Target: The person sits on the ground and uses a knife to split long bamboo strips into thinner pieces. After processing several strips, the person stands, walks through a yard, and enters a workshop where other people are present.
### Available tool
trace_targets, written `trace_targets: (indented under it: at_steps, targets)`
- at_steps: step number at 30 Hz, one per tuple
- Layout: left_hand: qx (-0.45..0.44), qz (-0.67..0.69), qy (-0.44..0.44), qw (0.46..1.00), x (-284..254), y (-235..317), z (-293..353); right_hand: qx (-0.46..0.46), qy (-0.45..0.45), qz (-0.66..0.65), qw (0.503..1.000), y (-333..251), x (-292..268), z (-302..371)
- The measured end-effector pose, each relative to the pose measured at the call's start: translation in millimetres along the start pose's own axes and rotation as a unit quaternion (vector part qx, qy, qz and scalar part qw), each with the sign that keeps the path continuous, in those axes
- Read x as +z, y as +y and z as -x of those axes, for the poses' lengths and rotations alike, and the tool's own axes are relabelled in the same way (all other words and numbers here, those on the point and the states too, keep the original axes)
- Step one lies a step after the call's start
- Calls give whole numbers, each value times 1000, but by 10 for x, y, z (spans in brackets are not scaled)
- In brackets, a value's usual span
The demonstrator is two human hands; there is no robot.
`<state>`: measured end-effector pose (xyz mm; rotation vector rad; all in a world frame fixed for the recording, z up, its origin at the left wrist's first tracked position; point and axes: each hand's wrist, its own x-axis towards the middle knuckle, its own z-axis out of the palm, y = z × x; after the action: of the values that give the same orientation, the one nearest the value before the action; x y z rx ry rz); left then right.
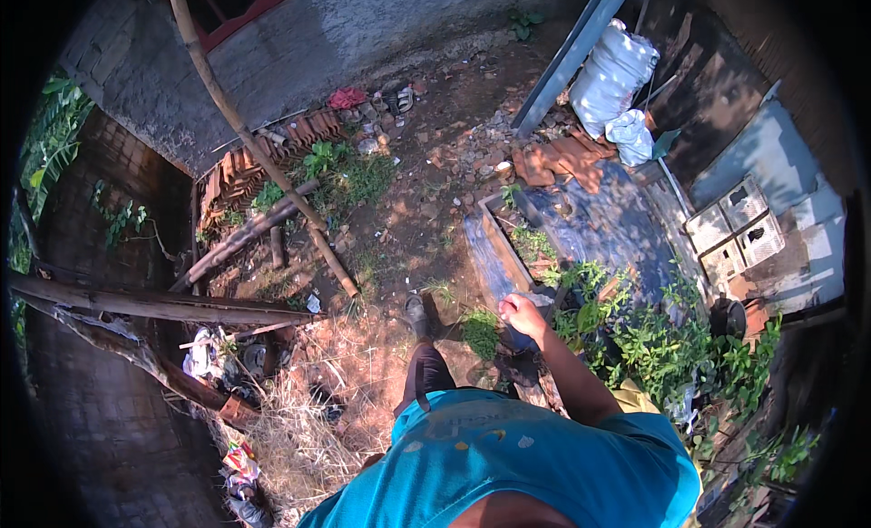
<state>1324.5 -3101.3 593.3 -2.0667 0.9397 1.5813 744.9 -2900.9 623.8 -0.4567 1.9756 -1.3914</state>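
My right hand point(522, 314) is held out in front of me to the right, its fingers curled into a closed grip. A pale grey piece point(542, 299) shows right beside the fist. I cannot make out whether it is in the hand or lies behind it. Below the hand is the edge of a dark blue sheet point(485, 256) with a wooden board point(506, 247) along it. A small green clump of plants point(479, 335) grows just left of my forearm. Of my left hand point(371, 461) only a small patch of skin shows by the shirt's left edge; its fingers are hidden.
A long bamboo pole point(213, 79) leans across the left, near stacked roof tiles point(236, 179). Wooden beams point(154, 303) jut in over dry straw point(299, 437). At the right stand leafy plants point(626, 324), a blue-grey post point(572, 56), white sacks point(612, 79) and pale crates point(735, 224).
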Motion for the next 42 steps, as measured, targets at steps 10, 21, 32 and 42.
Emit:
trace_targets:
  at_steps: [10,21,32,42]
  targets:
    - [225,-173,112,952,190,6801,-1038,386,-24,171,906,604,-463,-2118]
    - [760,-10,-174,626,3310,13948,3659,557,150,-117,808,145,-916,-4828]
    - [690,-324,-647,4,5169,16343,6260,35,338,-3,941,-2739,-4454,-10854]
    - [335,-403,-833,-175,8999,19217,7078,337,314,102,882,-1838,-6230,-12295]
